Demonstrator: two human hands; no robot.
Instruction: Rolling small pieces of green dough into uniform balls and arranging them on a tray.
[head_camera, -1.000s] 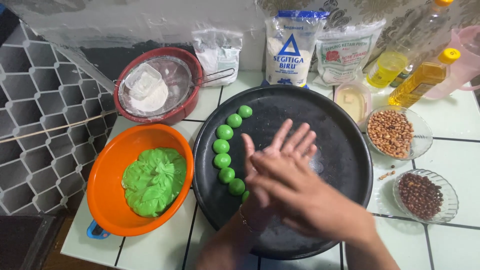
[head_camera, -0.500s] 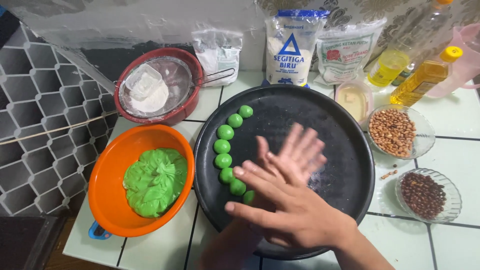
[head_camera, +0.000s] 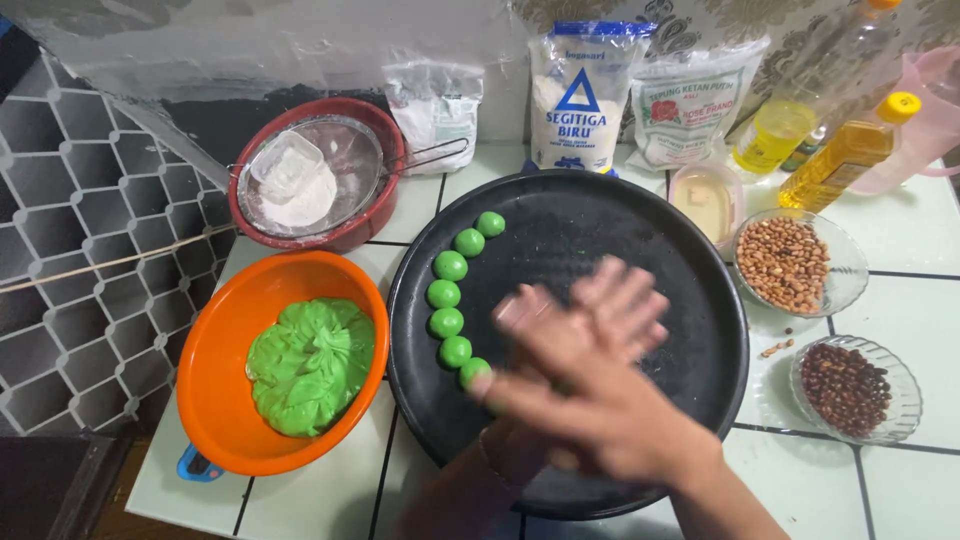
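Observation:
My two hands are pressed palm to palm above the round black tray (head_camera: 600, 215), both blurred by motion. My right hand (head_camera: 600, 405) lies on top with its fingers pointing left. Beneath it is my left hand (head_camera: 615, 295), fingers stretched up and to the right. Whatever sits between the palms is hidden. A curved row of several small green dough balls (head_camera: 446, 322) lies along the tray's left side, the nearest one just beside my right fingertips. An orange bowl (head_camera: 215, 340) left of the tray holds a lump of green dough (head_camera: 310, 365).
A red bowl with a wire sieve of white flour (head_camera: 300, 180) stands at the back left. Flour bags (head_camera: 580, 90) line the wall. Oil bottles (head_camera: 845, 150), a small cup (head_camera: 705, 195), a glass dish of peanuts (head_camera: 785, 262) and one of dark beans (head_camera: 845, 385) stand at the right.
My hands have kept rubbing across each other: the top hand slid left and down, the lower fingers swung up and to the right. The balls and bowls have not moved.

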